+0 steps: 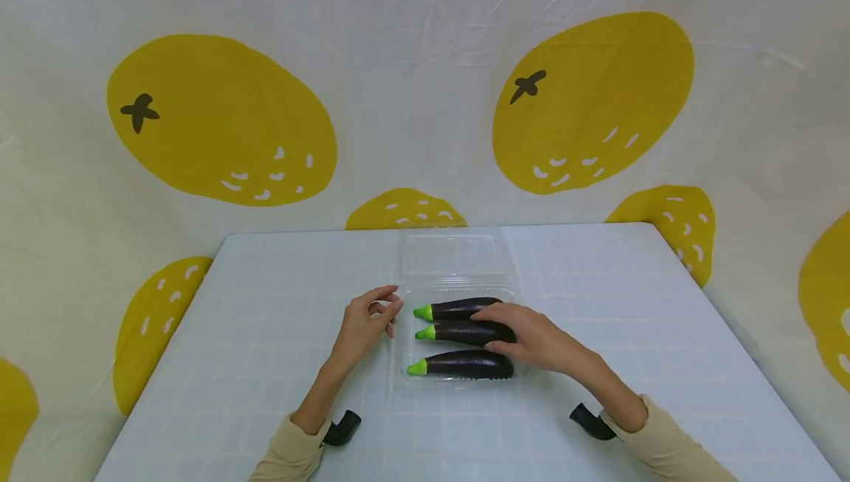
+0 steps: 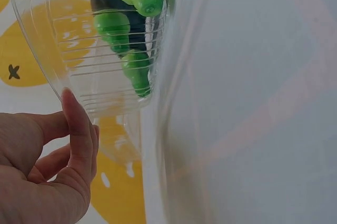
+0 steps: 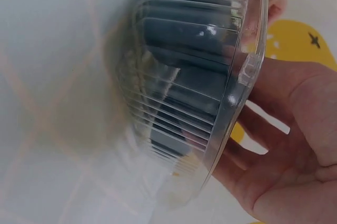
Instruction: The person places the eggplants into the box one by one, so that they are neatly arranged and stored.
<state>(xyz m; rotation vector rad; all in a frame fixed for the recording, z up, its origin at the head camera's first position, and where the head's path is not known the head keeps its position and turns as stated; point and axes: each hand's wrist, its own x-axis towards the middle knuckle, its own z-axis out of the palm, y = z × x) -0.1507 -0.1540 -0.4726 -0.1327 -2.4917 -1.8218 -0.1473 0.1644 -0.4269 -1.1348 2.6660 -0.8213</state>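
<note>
A clear plastic clamshell container point(image 1: 415, 353) lies on the table with its lid folded back. Three dark eggplants with bright green stem ends lie side by side in it: a far eggplant point(image 1: 454, 310), a middle eggplant point(image 1: 458, 332) and a near eggplant point(image 1: 468, 365). My right hand point(image 1: 531, 334) reaches in from the right and holds the middle eggplant between thumb and fingers. In the right wrist view, the container wall point(image 3: 247, 71) partly covers those fingers. Loosely bent, my left hand point(image 1: 365, 323) is at the container's left edge, its fingertips by the rim point(image 2: 39, 71) in the left wrist view.
The open lid point(image 1: 451, 255) extends toward the table's far edge. A pale checked cloth covers the table point(image 1: 299, 275). Behind it hangs a curtain point(image 1: 425, 61) with large yellow fruit prints. Black wrist mounts point(image 1: 343, 428) show beside both sleeves.
</note>
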